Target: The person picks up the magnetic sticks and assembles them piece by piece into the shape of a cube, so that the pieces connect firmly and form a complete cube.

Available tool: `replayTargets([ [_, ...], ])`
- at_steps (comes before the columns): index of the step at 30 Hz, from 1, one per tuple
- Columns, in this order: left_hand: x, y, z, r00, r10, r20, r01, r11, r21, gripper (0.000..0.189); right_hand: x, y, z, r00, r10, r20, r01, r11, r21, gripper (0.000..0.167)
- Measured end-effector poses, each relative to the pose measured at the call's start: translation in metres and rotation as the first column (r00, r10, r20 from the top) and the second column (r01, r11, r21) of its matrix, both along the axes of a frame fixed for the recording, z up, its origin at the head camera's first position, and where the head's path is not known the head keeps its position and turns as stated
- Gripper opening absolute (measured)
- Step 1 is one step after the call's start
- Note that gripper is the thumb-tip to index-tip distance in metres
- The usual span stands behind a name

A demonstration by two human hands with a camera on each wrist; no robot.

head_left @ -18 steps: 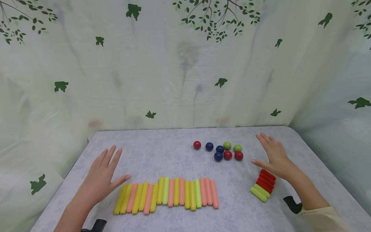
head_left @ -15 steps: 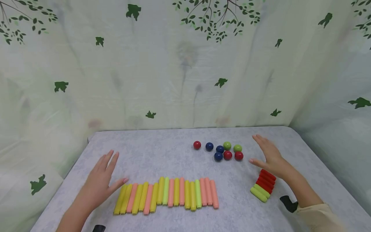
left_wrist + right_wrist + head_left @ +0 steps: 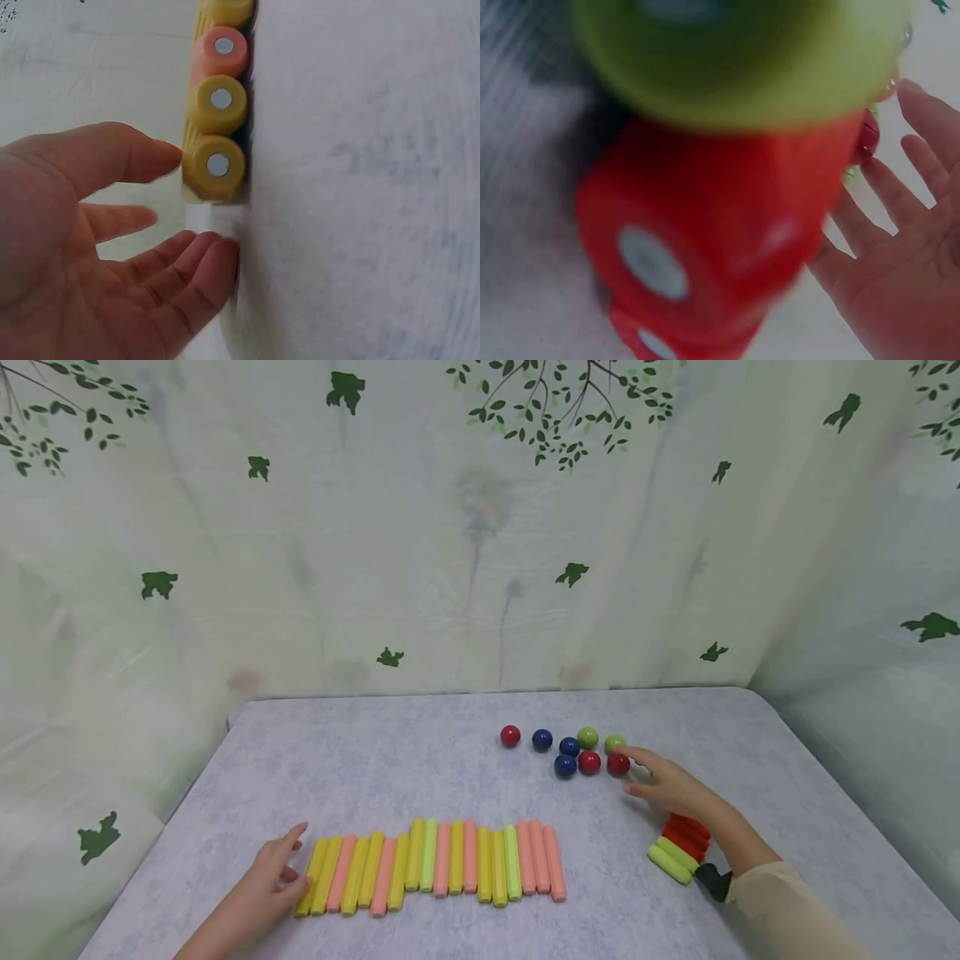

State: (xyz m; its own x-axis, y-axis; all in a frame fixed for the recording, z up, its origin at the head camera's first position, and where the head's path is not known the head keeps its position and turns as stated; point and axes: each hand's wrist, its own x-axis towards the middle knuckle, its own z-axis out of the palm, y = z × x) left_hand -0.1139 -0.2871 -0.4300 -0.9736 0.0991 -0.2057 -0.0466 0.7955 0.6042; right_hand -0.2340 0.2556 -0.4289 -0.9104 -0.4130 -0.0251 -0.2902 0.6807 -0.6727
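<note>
In the head view, my left hand (image 3: 262, 881) is beside the left end of a row of magnetic sticks. Its thumb is at the end yellow stick (image 3: 312, 864), and the left wrist view shows the thumb tip against or very near that stick's side (image 3: 214, 169), the other fingers loosely bent. My right hand (image 3: 675, 789) reaches over the red sticks (image 3: 684, 839) with fingers extended. Its fingertips are by a red ball (image 3: 617, 766) and a green ball (image 3: 612, 742); contact is unclear. The right wrist view shows the spread right hand (image 3: 907, 255) behind a close red stick (image 3: 727, 225).
More balls lie at the back: a lone red ball (image 3: 510, 736), a blue ball (image 3: 542, 740) and others bunched near the right hand. Light green sticks (image 3: 672, 860) adjoin the red ones. A printed curtain (image 3: 420, 568) hangs behind the grey table (image 3: 390, 743).
My left hand has come down and nearer to the end yellow stick. The right hand has lowered and moved left to the balls, now partly covering the red sticks. Sticks and balls have stayed put.
</note>
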Motion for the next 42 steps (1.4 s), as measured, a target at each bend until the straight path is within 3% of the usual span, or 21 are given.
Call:
replayTargets([
  [3, -0.001, 0.004, -0.003, 0.998, 0.018, 0.062, -0.018, 1.0, 0.01, 0.064, -0.003, -0.002, -0.003, 1.0, 0.026, -0.016, -0.026, 0.999, 0.031, 0.054],
  [7, -0.004, 0.011, -0.003, 0.999, 0.023, 0.047, -0.018, 0.995, -0.102, 0.056, -0.006, -0.006, -0.003, 0.996, 0.031, -0.078, -0.023, 0.995, 0.097, 0.047],
  [12, -0.005, 0.017, 0.005, 0.999, 0.012, -0.037, -0.022, 0.958, -0.285, 0.049, -0.007, -0.011, 0.0, 0.998, -0.008, -0.067, 0.017, 0.991, 0.136, 0.038],
  [16, -0.003, 0.025, 0.018, 0.984, 0.036, -0.175, -0.086, 0.953, -0.291, 0.047, -0.003, -0.015, 0.01, 0.996, -0.08, -0.041, 0.084, 0.99, 0.114, 0.045],
  [18, -0.004, 0.033, 0.026, 0.962, 0.036, -0.272, -0.105, 0.965, -0.242, 0.048, 0.001, -0.02, 0.018, 0.994, -0.094, -0.053, 0.097, 0.994, 0.058, 0.048],
  [20, -0.006, 0.045, 0.033, 0.926, 0.024, -0.378, -0.099, 0.978, -0.182, 0.048, 0.007, -0.03, 0.027, 0.993, -0.086, -0.083, 0.084, 0.996, -0.02, 0.048],
  [23, -0.01, 0.066, 0.037, 0.845, -0.049, -0.533, -0.003, 0.995, -0.096, 0.049, 0.016, -0.052, 0.04, 0.989, -0.04, -0.143, 0.02, 0.99, -0.141, 0.044],
  [27, -0.016, 0.094, 0.038, 0.727, -0.166, -0.667, 0.158, 0.985, -0.072, 0.051, 0.028, -0.088, 0.055, 0.989, 0.04, -0.143, -0.079, 0.958, -0.277, 0.04],
  [30, -0.02, 0.112, 0.038, 0.674, -0.22, -0.705, 0.241, 0.968, -0.072, 0.052, 0.037, -0.113, 0.063, 0.987, 0.112, -0.112, -0.145, 0.922, -0.359, 0.038],
  [32, -0.022, 0.121, 0.038, 0.657, -0.24, -0.715, 0.283, 0.957, -0.062, 0.053, 0.043, -0.128, 0.068, 0.983, 0.154, -0.098, -0.181, 0.9, -0.397, 0.037],
  [35, -0.025, 0.132, 0.038, 0.649, -0.253, -0.718, 0.324, 0.945, -0.041, 0.052, 0.054, -0.146, 0.079, 0.975, 0.203, -0.095, -0.224, 0.874, -0.431, 0.036],
  [39, -0.025, 0.141, 0.036, 0.666, -0.269, -0.696, 0.357, 0.934, -0.019, 0.05, 0.063, -0.16, 0.087, 0.966, 0.245, -0.087, -0.257, 0.849, -0.461, 0.035],
  [42, -0.025, 0.145, 0.035, 0.682, -0.283, -0.674, 0.369, 0.929, -0.017, 0.05, 0.061, -0.164, 0.08, 0.962, 0.261, -0.082, -0.267, 0.829, -0.492, 0.035],
])
